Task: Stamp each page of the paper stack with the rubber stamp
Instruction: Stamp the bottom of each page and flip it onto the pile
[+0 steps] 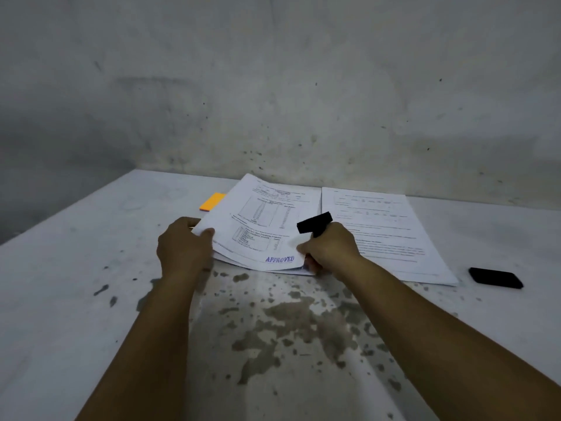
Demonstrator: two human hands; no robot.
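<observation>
Both hands lift a curling stamped sheet (258,226); right hand (329,247) grips a black T-shaped stamp (314,223).

White printed pages (264,220), purple APPROVED mark (279,259), black stamp (314,223), orange pad (212,201), grey-speckled white table (91,268)

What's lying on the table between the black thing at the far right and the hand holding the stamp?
In the head view, a flat pile of printed pages lies between the black object and the right hand.
</observation>
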